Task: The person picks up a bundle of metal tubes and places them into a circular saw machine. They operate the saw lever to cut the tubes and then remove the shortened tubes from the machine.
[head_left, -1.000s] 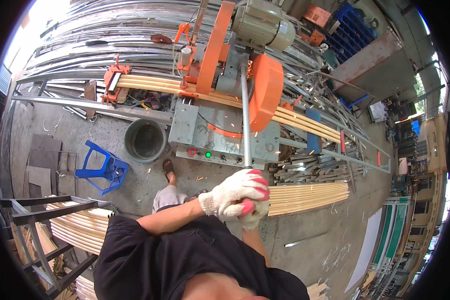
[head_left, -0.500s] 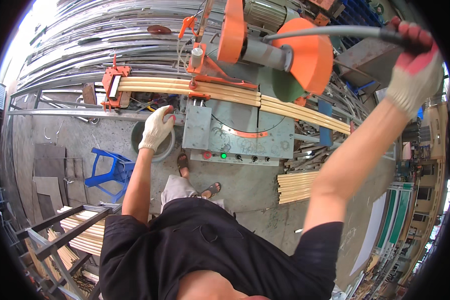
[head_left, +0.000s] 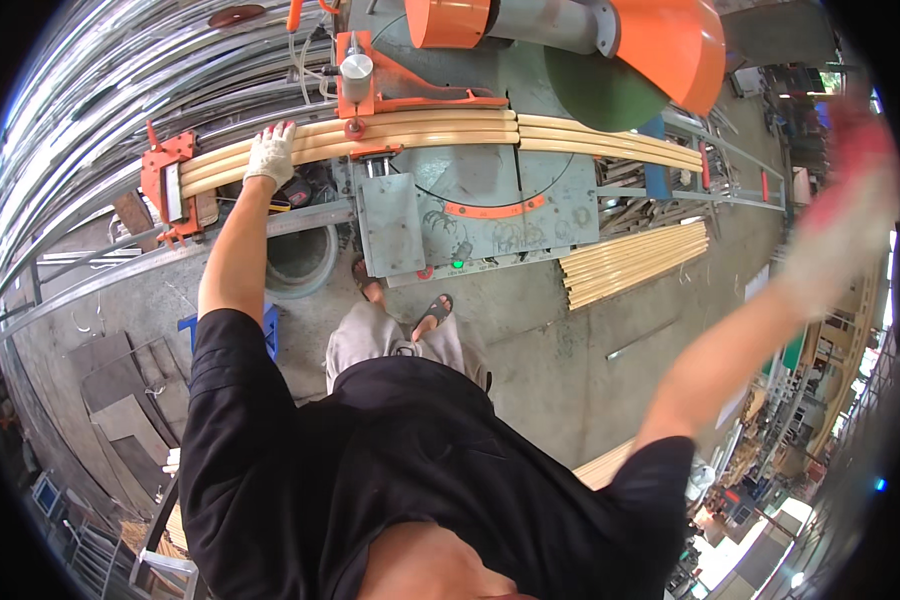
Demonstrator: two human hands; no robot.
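Note:
Several cream-coloured tubes (head_left: 440,128) lie side by side across the grey table of a cut-off saw (head_left: 570,215). A narrow gap parts them from shorter cream pieces (head_left: 610,145) on the right. My gloved left hand (head_left: 271,155) is over the tubes near their left end, its fingers curled over them. Far to the right, my gloved right hand (head_left: 850,205) is raised and smeared by motion; whether it holds the saw's lever cannot be made out. The saw's orange blade guard (head_left: 670,50) and dark round blade (head_left: 605,95) stand behind the short pieces.
An orange end stop (head_left: 167,185) is at the tubes' left end, and an orange clamp (head_left: 356,95) presses over them. Cut cream tubes (head_left: 635,262) lie stacked at the front right. Long metal profiles (head_left: 100,110) fill the back left. A blue stool (head_left: 270,330) is partly behind my left arm.
My left hand has moved up from in front of the rail onto the tubes. My right hand, on the saw's lever before, is now lower and blurred. The view has shifted.

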